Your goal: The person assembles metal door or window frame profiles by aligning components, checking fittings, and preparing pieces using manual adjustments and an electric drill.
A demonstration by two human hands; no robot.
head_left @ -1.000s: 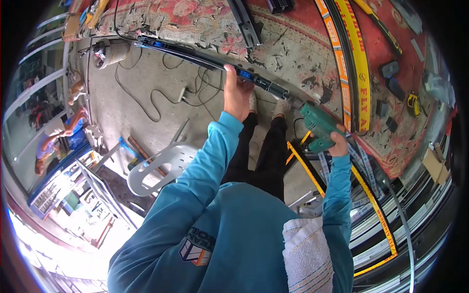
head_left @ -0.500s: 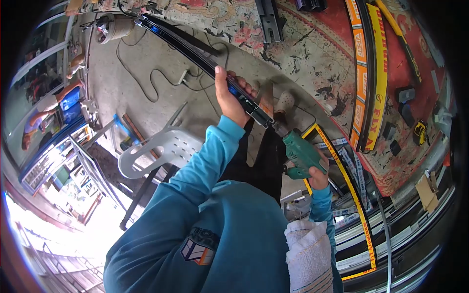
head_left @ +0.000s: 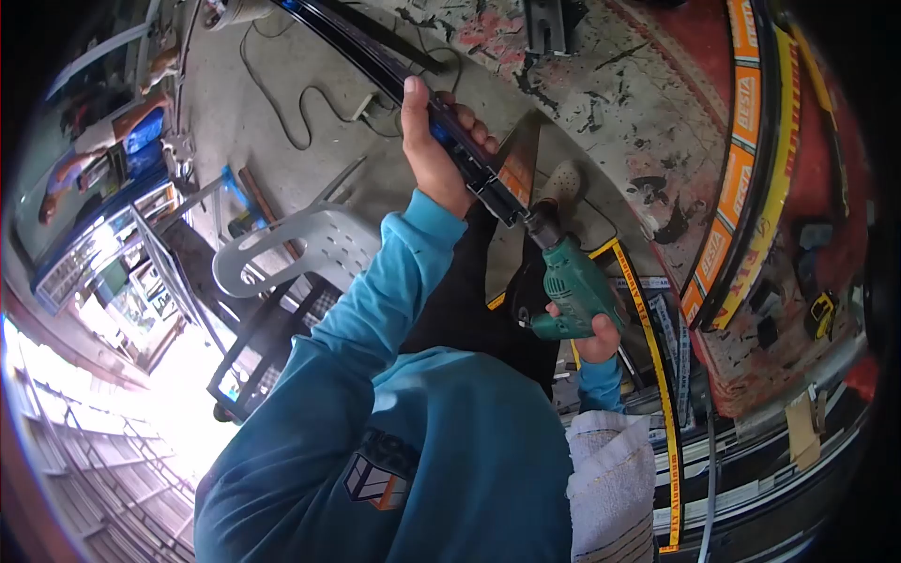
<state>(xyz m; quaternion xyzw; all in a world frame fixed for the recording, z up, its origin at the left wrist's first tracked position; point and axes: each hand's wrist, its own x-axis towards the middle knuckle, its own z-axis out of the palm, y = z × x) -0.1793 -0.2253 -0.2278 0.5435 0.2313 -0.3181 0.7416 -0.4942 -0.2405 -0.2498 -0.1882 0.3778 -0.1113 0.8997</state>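
In the head view a long dark aluminium profile [head_left: 375, 66] runs from the top left down to the middle. My left hand [head_left: 441, 145] is wrapped round it near its lower end, thumb along one side and fingers round the other. A green power drill [head_left: 575, 286] sits in my right hand [head_left: 596, 336], closed on the handle. Its chuck [head_left: 542, 225] points up and left, right at the profile's end. The bit is hidden there.
A carpet-covered bench [head_left: 601, 103] carries profiles with orange and yellow tape [head_left: 741, 141] and a tape measure [head_left: 823, 314]. Left of me stands a grey plastic chair [head_left: 324, 244]. A cable [head_left: 310, 122] lies on the floor. People [head_left: 75, 174] are at far left.
My view has shifted, so the bench and chair sit differently in it. Both hands keep their holds, and the drill stays at the profile's end, now tilted more upright.
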